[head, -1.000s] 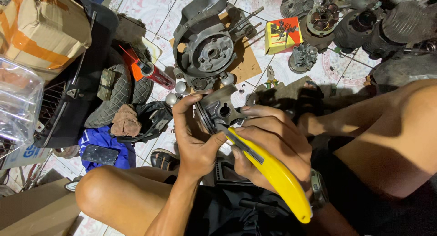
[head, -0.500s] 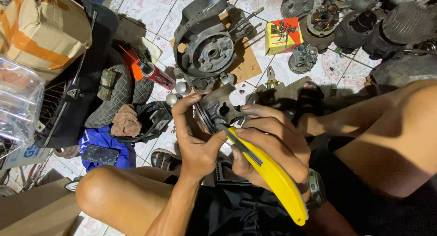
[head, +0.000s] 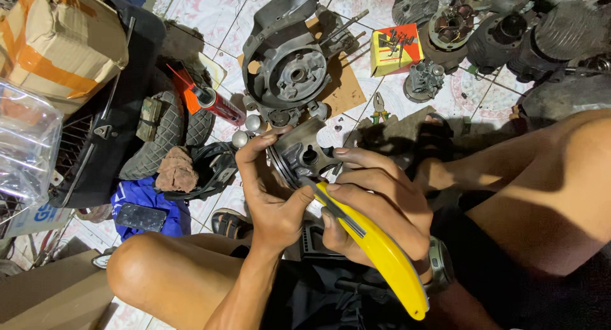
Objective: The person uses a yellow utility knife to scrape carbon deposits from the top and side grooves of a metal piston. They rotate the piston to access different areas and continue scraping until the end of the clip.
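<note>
One grey engine casing (head: pixel 286 63) lies on the tiled floor (head: pixel 210 12). Your left hand (head: pixel 270 196) is clamped round one small metal cylinder part (head: pixel 302 155) above your lap. Your right hand (head: pixel 375 203) is closed on one yellow-handled knife (head: pixel 375 247), blade touching that part.

Patterned tiled floor (head: pixel 210 12) cluttered with engine parts (head: pixel 286 63) and cardboard box (head: pixel 54 40).

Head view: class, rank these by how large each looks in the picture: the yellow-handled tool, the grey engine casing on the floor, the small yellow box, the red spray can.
1. grey engine casing
2. yellow-handled tool, though it lies nearer the camera, so this is unsure
3. red spray can and small yellow box: look alike in size, not ranked
</note>
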